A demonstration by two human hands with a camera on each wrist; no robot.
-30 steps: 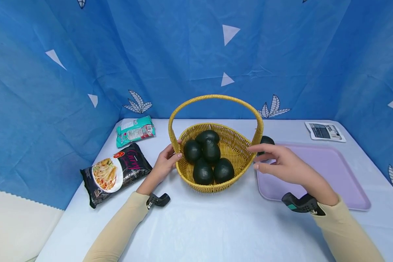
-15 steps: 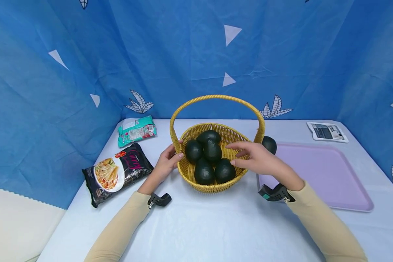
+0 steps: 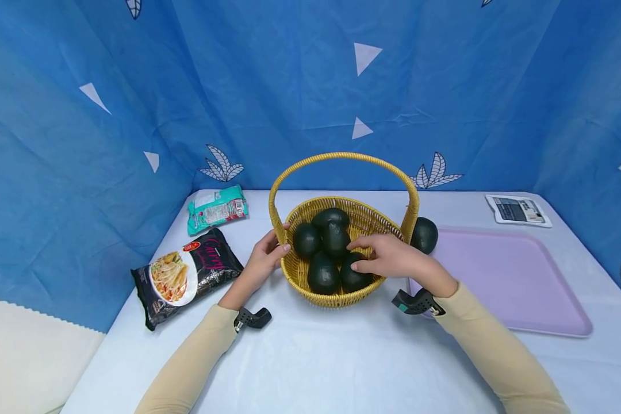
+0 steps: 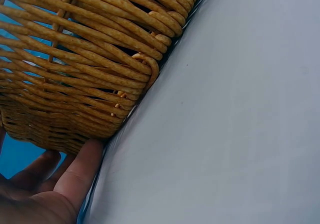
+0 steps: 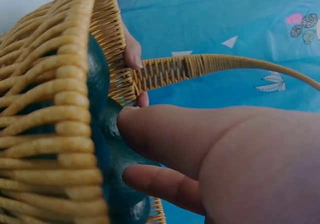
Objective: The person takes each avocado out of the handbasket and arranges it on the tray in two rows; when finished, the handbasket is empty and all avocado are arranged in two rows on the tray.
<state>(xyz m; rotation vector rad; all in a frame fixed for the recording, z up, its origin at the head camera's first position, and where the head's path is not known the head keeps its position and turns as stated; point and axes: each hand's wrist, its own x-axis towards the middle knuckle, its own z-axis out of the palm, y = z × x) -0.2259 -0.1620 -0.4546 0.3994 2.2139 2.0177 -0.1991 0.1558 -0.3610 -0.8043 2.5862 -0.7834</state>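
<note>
Several dark green avocados (image 3: 323,275) lie in a yellow wicker basket (image 3: 336,300) with a tall arched handle (image 3: 341,155). My left hand (image 3: 265,256) holds the basket's left side by the base of the handle, thumb in front. In the left wrist view, the thumb (image 4: 82,174) lies against the woven wall (image 4: 75,84). My right hand (image 3: 388,257) reaches over the right rim, its thumb and fingers extended at the front right avocado (image 3: 356,279). The right wrist view shows these fingers (image 5: 165,184) over the fruit, but contact is unclear.
Outside the basket's right side, another avocado (image 3: 424,234) sits by a purple tray (image 3: 507,276). A black noodle packet (image 3: 186,273) and a teal packet (image 3: 217,210) lie left. A white packet (image 3: 519,210) rests at back right. Blue curtain (image 3: 310,86) stands behind.
My right hand has moved left from beside the basket, over its rim, and down to the front right avocado. The left hand has stayed on the basket.
</note>
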